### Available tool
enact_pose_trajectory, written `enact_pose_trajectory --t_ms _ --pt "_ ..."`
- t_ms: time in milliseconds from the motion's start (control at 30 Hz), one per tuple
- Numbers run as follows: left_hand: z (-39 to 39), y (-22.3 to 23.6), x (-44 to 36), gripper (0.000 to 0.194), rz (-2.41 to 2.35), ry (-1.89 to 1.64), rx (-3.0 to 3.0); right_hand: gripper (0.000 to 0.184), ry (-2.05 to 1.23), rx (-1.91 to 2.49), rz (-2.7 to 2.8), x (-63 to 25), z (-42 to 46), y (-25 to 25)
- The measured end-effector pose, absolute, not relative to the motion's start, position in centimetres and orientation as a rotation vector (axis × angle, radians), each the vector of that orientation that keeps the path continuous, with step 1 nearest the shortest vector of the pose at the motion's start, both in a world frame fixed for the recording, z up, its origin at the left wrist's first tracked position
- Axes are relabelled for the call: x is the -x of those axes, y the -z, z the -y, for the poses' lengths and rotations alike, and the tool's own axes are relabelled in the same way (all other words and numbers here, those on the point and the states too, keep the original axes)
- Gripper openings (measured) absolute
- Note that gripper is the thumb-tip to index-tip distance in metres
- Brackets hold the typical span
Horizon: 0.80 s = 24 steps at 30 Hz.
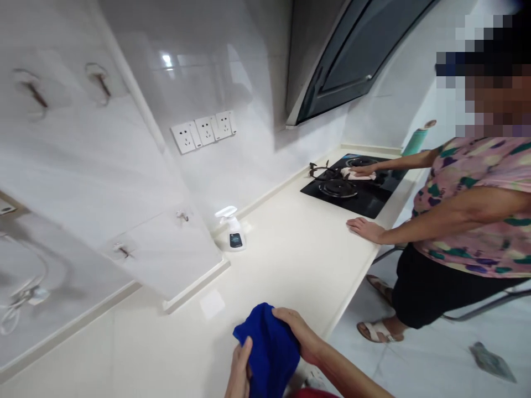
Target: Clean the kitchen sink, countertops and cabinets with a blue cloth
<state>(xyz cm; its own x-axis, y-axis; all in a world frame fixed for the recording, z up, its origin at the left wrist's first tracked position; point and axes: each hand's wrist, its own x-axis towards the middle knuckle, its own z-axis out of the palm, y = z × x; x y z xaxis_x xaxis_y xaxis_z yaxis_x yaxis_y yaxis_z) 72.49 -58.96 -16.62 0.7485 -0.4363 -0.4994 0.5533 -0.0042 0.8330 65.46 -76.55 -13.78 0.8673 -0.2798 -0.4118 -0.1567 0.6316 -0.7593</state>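
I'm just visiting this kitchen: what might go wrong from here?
The spray bottle stands on the counter beyond the blue cloth; a wide sweep might tip it.
The other person's hand is on a pale cloth on the hob; if that is hot, which I can't tell, it might burn.
A greyish item lies on the floor; someone might slip on it.

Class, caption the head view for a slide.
Left hand and right hand hold a rumpled blue cloth at a glossy cream countertop.
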Motion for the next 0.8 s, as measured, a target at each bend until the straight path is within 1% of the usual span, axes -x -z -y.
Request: enact_pose_trajectory --t_ms 100,200,333,400,433,467,533,600,667,733,800 --pt "60.4 14.3 -74.7 0.067 -0.025 0.726 -1.583 0.039 0.113 0.996 -0.458 -65.4 80.7 13.2" --pt "62.6 10.5 -78.1 0.067 0.066 0.565 -1.763 0.036 0.281 1.320 -0.357 -66.3 86.0 10.6" --pt "66.9 5.7 -81.9 0.050 0.427 0.338 -1.903 0.029 0.641 1.751 -0.179 -67.6 92.2 5.1" --pt "69.1 4.9 -82.9 0.036 0.666 0.243 -1.880 0.029 0.745 1.868 -0.102 -67.5 94.5 3.4" --pt "69.9 5.1 -83.2 0.033 0.776 0.219 -1.864 0.029 0.765 1.911 -0.077 -67.2 95.5 3.2" --pt "70.6 5.7 -83.3 0.034 0.867 0.219 -1.863 0.029 0.763 1.960 -0.063 -66.6 96.4 3.6" --pt "71.2 8.2 -82.8 0.042 1.008 0.281 -1.906 0.027 0.676 2.096 -0.046 -64.9 98.1 6.0" --pt "70.6 11.5 -81.8 0.048 1.165 0.418 -1.959 0.024 0.478 2.257 -0.040 -62.7 99.3 10.2" --pt "69.2 14.9 -80.4 0.048 1.362 0.617 -1.984 0.022 0.243 2.362 -0.104 -60.6 100.1 14.9" --pt "67.5 17.5 -79.4 0.050 1.453 0.721 -1.993 0.029 0.181 2.419 -0.242 -59.7 100.1 18.7" --pt "66.6 18.9 -78.7 0.053 1.416 0.693 -2.051 0.039 0.279 2.466 -0.331 -60.8 99.1 20.9"
